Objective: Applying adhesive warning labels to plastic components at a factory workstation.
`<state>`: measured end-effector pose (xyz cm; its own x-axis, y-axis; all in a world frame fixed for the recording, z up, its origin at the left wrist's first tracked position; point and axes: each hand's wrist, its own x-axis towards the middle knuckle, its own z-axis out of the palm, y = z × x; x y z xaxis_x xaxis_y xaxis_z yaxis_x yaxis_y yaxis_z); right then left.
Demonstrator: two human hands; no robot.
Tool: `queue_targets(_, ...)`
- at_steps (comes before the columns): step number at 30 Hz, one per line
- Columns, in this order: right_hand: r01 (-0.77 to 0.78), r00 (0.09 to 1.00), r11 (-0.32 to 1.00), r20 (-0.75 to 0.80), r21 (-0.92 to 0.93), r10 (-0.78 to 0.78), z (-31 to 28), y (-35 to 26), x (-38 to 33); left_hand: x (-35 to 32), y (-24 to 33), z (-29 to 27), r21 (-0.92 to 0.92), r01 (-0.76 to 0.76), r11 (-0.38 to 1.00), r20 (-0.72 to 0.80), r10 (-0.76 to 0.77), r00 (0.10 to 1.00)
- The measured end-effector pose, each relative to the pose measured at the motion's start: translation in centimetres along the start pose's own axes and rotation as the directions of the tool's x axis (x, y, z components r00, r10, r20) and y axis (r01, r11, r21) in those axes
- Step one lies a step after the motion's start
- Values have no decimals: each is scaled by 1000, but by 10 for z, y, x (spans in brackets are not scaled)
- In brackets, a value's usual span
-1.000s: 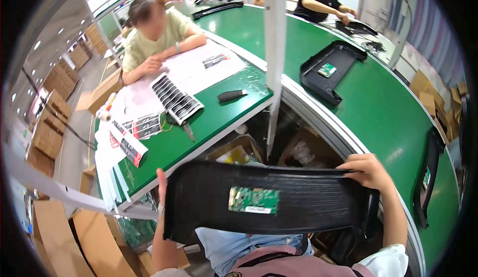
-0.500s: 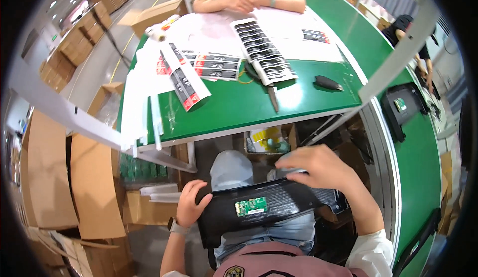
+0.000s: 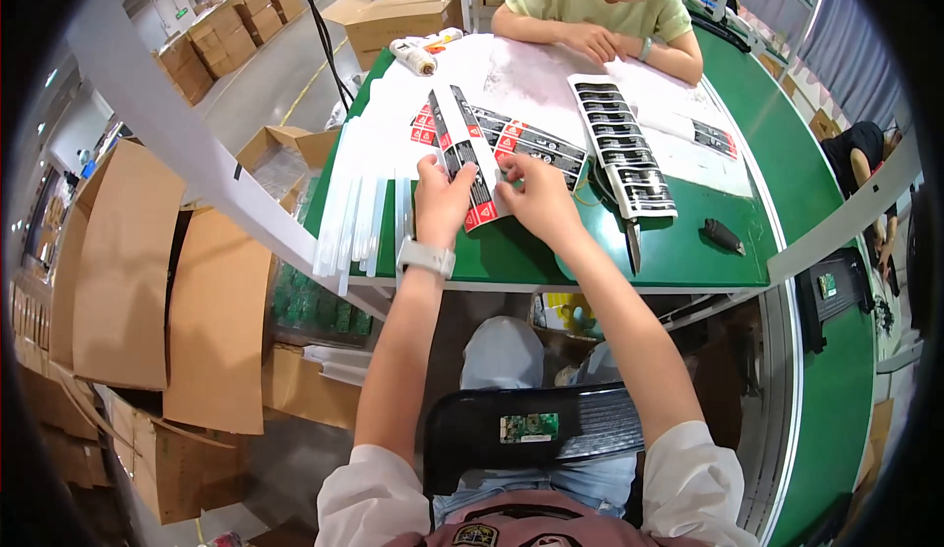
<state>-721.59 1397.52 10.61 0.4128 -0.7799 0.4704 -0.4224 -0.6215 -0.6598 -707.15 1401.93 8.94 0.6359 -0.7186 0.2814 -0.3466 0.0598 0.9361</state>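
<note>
A narrow sheet of black, red and white labels (image 3: 478, 185) lies at the near left of the green table, between my two hands. Its left edge is gripped by my left hand (image 3: 440, 208), with the thumb laid on the printed side. At its right edge, my right hand (image 3: 541, 198) is closed in a pinch; the fingertips partly hide whether a label is lifted there. Across my lap rests a black plastic housing (image 3: 462, 439), with a green circuit board (image 3: 529, 428) on its inner face. Neither hand touches it.
More label sheets (image 3: 536, 149), a long sheet of black labels (image 3: 644, 178), scissors (image 3: 633, 242) and a black-handled tool (image 3: 723, 236) lie on the table (image 3: 551, 252). Pale strips (image 3: 354, 222) overhang its left edge. Across sits a person (image 3: 600, 16). Cardboard boxes (image 3: 216, 321) stand at left.
Both hands have left the black housing on my lap and reached forward to the label sheet on the table. The head view has shifted, so the table sits farther right.
</note>
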Motion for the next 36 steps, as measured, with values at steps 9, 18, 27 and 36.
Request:
queue_targets(9, 293, 944, 943, -108, -160, -312, -59, -38, -26, -17, 38, -23, -533, 457, 712, 598, -66, 799)
queue_targets(18, 397, 909, 891, -36, -218, -414, -64, -46, -32, -45, 73, -36, -474, 378, 795, 576, -45, 816)
queue_targets(27, 334, 935, 931, -72, -146, -347, -60, -43, -34, -48, 74, -31, -400, 291, 869, 540, -32, 841)
queue_targets(36, 420, 876, 869, -133, -260, -463, -61, -39, -34, -42, 66, -25, -432, 308, 848, 531, -37, 847)
